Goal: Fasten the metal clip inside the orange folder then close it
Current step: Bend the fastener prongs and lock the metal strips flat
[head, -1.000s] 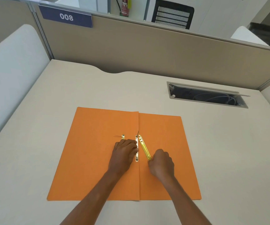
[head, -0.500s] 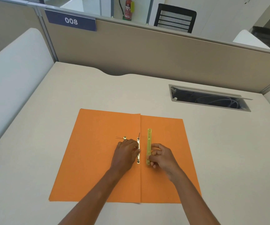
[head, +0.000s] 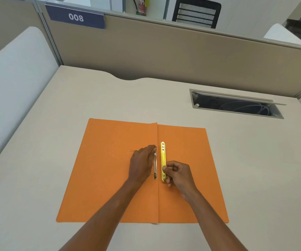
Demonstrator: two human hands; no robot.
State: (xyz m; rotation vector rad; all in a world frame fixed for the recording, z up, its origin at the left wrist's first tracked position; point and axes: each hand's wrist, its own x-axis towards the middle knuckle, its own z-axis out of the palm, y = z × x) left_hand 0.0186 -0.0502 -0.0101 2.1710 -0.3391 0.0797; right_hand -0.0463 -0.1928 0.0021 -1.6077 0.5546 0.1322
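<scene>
Desk point(head: 55, 160), open orange folder point(head: 109, 178), hands point(head: 179, 173) holding clip point(head: 163, 156)

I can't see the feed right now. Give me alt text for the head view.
An orange folder lies open on a beige desk; the right hand pinches a gold metal bar beside the fold. The left hand presses on the silver clip strip at the fold.

Single head-worn camera is looking forward and steeply down from the near side, sitting close above the desk point(head: 73, 124), facing the far partition point(head: 164, 51). No second view is sharing coverage.
</scene>
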